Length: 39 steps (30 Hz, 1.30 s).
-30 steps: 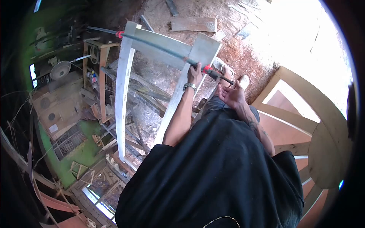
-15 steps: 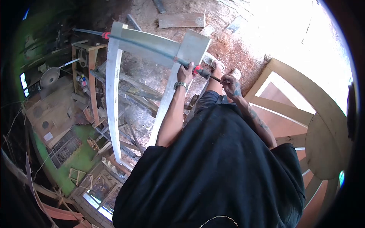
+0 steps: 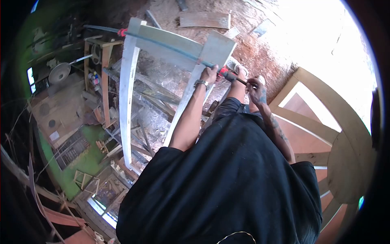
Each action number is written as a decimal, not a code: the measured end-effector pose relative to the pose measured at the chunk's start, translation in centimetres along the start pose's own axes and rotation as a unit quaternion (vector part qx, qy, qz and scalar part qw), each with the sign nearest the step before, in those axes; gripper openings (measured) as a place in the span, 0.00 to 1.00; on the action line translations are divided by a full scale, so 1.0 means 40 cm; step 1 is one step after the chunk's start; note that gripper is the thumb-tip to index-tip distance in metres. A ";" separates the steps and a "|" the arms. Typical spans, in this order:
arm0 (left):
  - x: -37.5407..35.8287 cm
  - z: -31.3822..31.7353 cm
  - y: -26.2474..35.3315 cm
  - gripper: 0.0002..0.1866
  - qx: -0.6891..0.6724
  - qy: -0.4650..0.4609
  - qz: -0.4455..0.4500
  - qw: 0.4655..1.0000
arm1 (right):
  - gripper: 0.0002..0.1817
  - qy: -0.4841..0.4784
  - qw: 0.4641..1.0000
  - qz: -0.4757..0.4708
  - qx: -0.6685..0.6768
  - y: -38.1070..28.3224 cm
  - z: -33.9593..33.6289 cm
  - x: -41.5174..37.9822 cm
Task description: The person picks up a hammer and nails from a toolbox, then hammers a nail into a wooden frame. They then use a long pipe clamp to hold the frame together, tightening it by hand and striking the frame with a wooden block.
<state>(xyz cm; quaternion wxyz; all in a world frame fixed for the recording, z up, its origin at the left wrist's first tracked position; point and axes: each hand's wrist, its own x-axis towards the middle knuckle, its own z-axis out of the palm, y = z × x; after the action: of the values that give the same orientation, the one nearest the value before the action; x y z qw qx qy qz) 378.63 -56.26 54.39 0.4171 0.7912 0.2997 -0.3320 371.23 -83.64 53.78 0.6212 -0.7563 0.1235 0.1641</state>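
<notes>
A long bar clamp [image 3: 170, 50] with red jaws lies across a wooden frame [image 3: 219, 49]. One red jaw [image 3: 122, 32] sits against the frame's far left end. My left hand [image 3: 209, 76], with a watch at the wrist, is closed around the clamp bar beside the near red jaw [image 3: 223, 72], at the frame's corner. The fingers of my right hand [image 3: 256, 91] are wrapped round the thin handle at the clamp's screw end. Part of that handle is hidden inside the fist.
A curved wooden frame with spokes [image 3: 321, 97] stands close on my right. Loose boards [image 3: 205, 20] lie on the sawdust-covered ground ahead. To the left are wooden stands [image 3: 105, 77], a fan [image 3: 59, 73] and a workbench [image 3: 50, 107].
The view has shifted, so the frame and both hands appear slightly further right. Both hands keep their hold on the clamp.
</notes>
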 end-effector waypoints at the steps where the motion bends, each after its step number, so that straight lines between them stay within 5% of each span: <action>1: -0.031 -0.002 0.030 0.30 -0.031 -0.009 -0.005 0.999 | 0.10 -0.013 0.999 0.026 0.022 0.002 -0.006 0.004; 3: -0.019 -0.003 0.031 0.29 -0.011 -0.016 -0.011 1.000 | 0.12 -0.022 0.985 0.044 0.165 0.137 0.023 0.040; 8: -0.024 0.007 0.032 0.31 -0.034 0.004 -0.007 0.999 | 0.33 -0.091 0.959 0.190 0.188 0.078 0.013 0.031; 13: 0.038 0.022 -0.042 0.31 -0.003 -0.007 0.002 1.000 | 0.38 0.046 0.989 0.124 0.069 -0.012 0.034 0.011; 15: 0.051 0.018 -0.043 0.31 0.009 -0.016 0.002 1.000 | 0.35 -0.005 0.966 0.212 0.148 0.018 0.022 0.035; 16: 0.049 0.020 -0.041 0.31 -0.016 -0.021 -0.002 1.000 | 0.33 -0.089 0.909 0.302 0.272 0.071 0.015 0.066; 18: 0.000 0.004 0.017 0.30 0.004 -0.032 -0.009 0.999 | 0.30 -0.248 0.707 0.445 0.491 0.248 0.017 0.117; 21: -0.014 0.003 0.026 0.29 -0.016 -0.020 -0.009 1.000 | 0.25 -0.220 0.721 0.480 0.449 0.193 0.012 0.117; 22: -0.012 0.003 0.021 0.29 -0.027 -0.024 -0.011 0.999 | 0.24 -0.159 0.774 0.478 0.385 0.170 0.015 0.114; 23: -0.010 0.006 0.017 0.29 -0.040 -0.027 -0.012 0.999 | 0.22 -0.038 0.913 0.363 0.183 0.166 0.021 0.101; 24: -0.006 0.005 0.018 0.29 -0.041 -0.037 -0.016 0.998 | 0.22 0.084 0.972 0.216 -0.035 0.167 0.031 0.076; 25: -0.007 0.005 0.017 0.29 -0.036 -0.034 -0.019 0.999 | 0.22 0.198 0.948 0.047 -0.247 0.168 0.051 0.048; 26: -0.029 0.003 0.038 0.29 -0.030 -0.030 -0.022 0.999 | 0.23 0.164 0.969 -0.020 -0.185 0.044 0.018 0.015; 29: -0.021 0.001 0.039 0.31 0.016 -0.021 -0.025 0.999 | 0.15 0.020 0.962 -0.215 -0.170 0.007 0.007 -0.042; 32: -0.023 -0.005 0.046 0.30 0.014 -0.036 -0.027 0.999 | 0.11 0.079 0.959 -0.217 -0.168 0.017 0.044 -0.042; 35: -0.035 -0.008 0.060 0.28 0.048 -0.038 -0.047 0.997 | 0.12 0.055 0.983 -0.027 -0.174 0.173 0.121 -0.046; 36: -0.036 -0.007 0.061 0.29 0.051 -0.031 -0.041 0.997 | 0.16 0.054 0.994 0.037 -0.088 0.150 0.135 -0.056; 37: -0.034 -0.005 0.063 0.29 0.052 -0.026 -0.035 0.998 | 0.16 0.071 0.990 -0.001 -0.119 0.193 0.146 -0.063; 38: -0.020 -0.006 0.058 0.29 0.098 -0.018 -0.027 0.995 | 0.17 0.047 0.991 0.121 0.030 0.191 0.140 -0.051; 39: -0.014 0.001 0.048 0.29 0.096 -0.022 -0.025 0.995 | 0.21 0.065 0.985 0.159 0.025 0.189 0.142 -0.048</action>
<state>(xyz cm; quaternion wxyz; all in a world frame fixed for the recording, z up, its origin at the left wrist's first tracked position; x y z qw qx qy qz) 379.74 -57.31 55.69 0.3372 0.8123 0.2772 -0.3868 366.00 -79.58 46.77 0.5961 -0.7206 0.2866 0.2081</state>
